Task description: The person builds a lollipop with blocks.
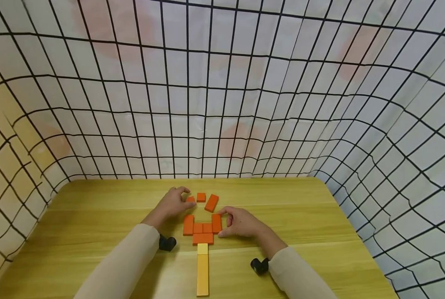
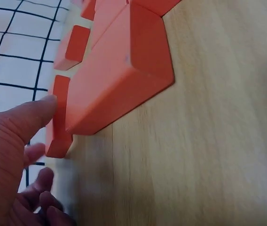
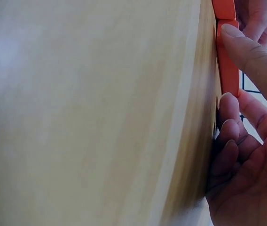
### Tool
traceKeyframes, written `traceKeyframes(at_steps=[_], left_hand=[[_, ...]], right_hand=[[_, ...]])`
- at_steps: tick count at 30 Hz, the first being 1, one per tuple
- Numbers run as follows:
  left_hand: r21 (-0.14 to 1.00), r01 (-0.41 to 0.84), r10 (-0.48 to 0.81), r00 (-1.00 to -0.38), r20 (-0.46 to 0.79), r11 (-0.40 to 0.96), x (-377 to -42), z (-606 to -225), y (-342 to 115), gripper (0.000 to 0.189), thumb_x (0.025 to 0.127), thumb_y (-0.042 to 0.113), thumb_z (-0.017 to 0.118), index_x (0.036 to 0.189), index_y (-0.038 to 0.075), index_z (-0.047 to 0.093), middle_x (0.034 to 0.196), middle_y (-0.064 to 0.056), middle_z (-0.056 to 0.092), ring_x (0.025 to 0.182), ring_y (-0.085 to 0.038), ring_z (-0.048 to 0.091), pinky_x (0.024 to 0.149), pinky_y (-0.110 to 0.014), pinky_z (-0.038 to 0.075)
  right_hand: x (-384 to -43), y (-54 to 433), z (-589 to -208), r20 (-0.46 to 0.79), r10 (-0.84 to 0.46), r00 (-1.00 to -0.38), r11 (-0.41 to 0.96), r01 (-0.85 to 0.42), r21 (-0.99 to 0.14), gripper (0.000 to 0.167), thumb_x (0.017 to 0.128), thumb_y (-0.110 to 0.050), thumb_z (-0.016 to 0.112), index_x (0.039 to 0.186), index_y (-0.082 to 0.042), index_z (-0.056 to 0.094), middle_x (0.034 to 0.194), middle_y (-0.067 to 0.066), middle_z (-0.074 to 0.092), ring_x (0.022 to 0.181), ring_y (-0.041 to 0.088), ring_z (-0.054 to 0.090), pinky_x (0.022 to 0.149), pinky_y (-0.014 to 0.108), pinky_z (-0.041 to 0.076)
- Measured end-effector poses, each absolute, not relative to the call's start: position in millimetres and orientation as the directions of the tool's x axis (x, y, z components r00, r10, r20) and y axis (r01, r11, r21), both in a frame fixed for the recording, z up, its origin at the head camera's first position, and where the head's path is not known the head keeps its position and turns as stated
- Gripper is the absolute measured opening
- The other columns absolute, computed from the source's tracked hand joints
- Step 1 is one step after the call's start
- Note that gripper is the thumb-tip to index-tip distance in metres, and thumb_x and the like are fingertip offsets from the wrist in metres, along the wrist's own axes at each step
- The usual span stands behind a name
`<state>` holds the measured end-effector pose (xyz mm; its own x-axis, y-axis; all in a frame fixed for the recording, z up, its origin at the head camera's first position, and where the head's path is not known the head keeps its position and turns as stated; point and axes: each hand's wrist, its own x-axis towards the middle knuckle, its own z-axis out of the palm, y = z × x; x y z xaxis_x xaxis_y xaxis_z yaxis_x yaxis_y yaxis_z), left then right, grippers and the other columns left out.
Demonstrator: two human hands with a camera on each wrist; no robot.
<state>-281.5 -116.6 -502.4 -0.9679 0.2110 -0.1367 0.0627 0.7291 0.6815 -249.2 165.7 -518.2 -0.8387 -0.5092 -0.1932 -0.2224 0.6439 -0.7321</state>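
Table point(image 1: 301, 211), two yellow blocks point(image 1: 202, 274), eight orange blocks point(image 1: 202, 238), two hands point(image 1: 242, 223) touching one each

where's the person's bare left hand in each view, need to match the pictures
Head: the bare left hand is left of centre in the lower half, above the cream sleeve on that side.
Left wrist: at the left edge, middle to bottom.
Right wrist: top right corner, partly hidden behind the right hand.
Shared landmark: orange rectangular blocks on the wooden tabletop.
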Motion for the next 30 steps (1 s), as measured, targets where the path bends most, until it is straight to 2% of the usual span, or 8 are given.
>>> traceKeyframes(at_steps=[6,13,19,27,30], left_hand=[[0.67,0.102,0.23,-0.967,-0.107,0.736,-291.2,-507.4,-112.8,0.05,0.095,0.04,0.073,0.139,0.018,0.063,0.125,-0.018,0.052,0.111,-0.034,0.05,0.09,-0.05,0.047],[0.695,0.07,0.25,-0.955,-0.162,0.715,-295.3,-507.9,-108.3,0.047,0.098,0.04,0.068,0.141,0.022,0.062,0.128,-0.016,0.05,0.105,-0.027,0.058,0.095,-0.049,0.048],[0.678,0.074,0.239,-0.959,-0.153,0.731,-293.6,-503.2,-103.0,0.04,0.096,0.037,0.071,0.131,0.02,0.069,0.119,-0.012,0.055,0.098,-0.024,0.055,0.088,-0.044,0.048],[0.677,0.054,0.213,-0.965,-0.154,0.734,-292.3,-506.2,-101.0,0.039,0.093,0.039,0.074,0.123,0.015,0.073,0.125,-0.013,0.056,0.106,-0.026,0.054,0.094,-0.046,0.048],[0.691,0.059,0.215,-0.966,-0.142,0.721,-292.6,-508.1,-101.3,0.037,0.091,0.04,0.076,0.118,0.014,0.075,0.124,-0.011,0.062,0.105,-0.025,0.057,0.094,-0.046,0.05]], right_hand=[[-249.3,163.4,-516.6,-0.201,-0.497,-0.844,0.648,-0.207,-0.733,0.059,0.08,-0.035,0.089,0.131,-0.023,0.062,0.083,-0.002,0.059,0.068,0.013,0.051,0.065,0.028,0.045],[-248.6,163.0,-515.5,-0.203,-0.5,-0.842,0.644,-0.205,-0.737,0.06,0.08,-0.034,0.089,0.131,-0.021,0.062,0.083,-0.002,0.059,0.068,0.012,0.051,0.063,0.027,0.044],[-248.3,162.4,-515.3,-0.2,-0.506,-0.839,0.64,-0.21,-0.739,0.06,0.08,-0.035,0.089,0.131,-0.022,0.061,0.082,-0.002,0.059,0.067,0.013,0.05,0.062,0.027,0.044],[-249.4,163.2,-517.3,-0.211,-0.497,-0.842,0.641,-0.192,-0.743,0.059,0.079,-0.035,0.089,0.13,-0.022,0.061,0.083,-0.002,0.058,0.068,0.013,0.05,0.063,0.028,0.043],[-249.8,163.8,-518.3,-0.211,-0.496,-0.842,0.641,-0.191,-0.744,0.059,0.079,-0.035,0.089,0.13,-0.022,0.062,0.083,-0.002,0.059,0.068,0.013,0.05,0.062,0.028,0.043]])
